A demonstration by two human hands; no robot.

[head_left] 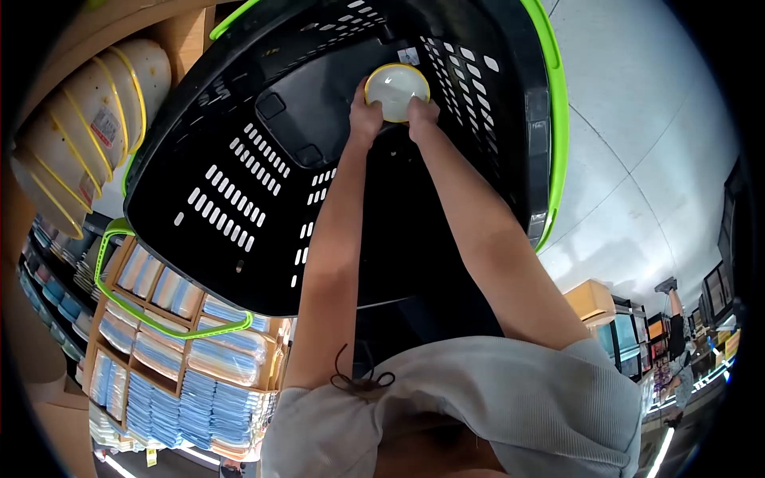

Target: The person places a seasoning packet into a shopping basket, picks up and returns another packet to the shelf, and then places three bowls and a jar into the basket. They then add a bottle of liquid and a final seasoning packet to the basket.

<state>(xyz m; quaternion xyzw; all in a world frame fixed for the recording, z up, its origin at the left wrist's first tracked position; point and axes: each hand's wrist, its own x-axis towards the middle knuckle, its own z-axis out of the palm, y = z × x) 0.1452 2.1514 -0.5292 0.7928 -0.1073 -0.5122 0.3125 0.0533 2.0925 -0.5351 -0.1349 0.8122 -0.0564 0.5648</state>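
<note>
Bowl (398,89), pale inside with a yellow rim, is gripped between my two hands. My left hand (366,119) is closed on its left side, with the thumb at the near edge. My right hand (422,113) is closed on its right side, its thumb likewise at the near edge. The bowl sits within the opening of a black plastic basket (319,84); I cannot tell whether it touches the basket's inner surface.

The basket has rows of slots in its walls and a bright green rim (555,103). Just beyond the bowl, a small whitish label (409,56) is fixed inside; its print is too small to read. A faint yellow mark (271,52) shows on the dark plastic and is likewise unreadable. A green handle (163,327) loops out at the lower left.

To the left, yellow-rimmed dishes (60,151) are nested in a tilted row beside a wooden surface. One bears a red and white sticker (104,126); I can make out markings, but no brand or wording. Below them, a wooden rack (155,381) holds folded blue and pale textiles (195,398) in compartments. A yellow tag (151,456) shows at its lower edge, also unreadable.

My grey shirt (494,390) fills the bottom of the view, with a dark bow (362,384) near my left upper arm. Pale floor (629,119) lies to the right. Farther off on that side stand display shelves (629,342) and another person (679,338), well apart from my hands.
</note>
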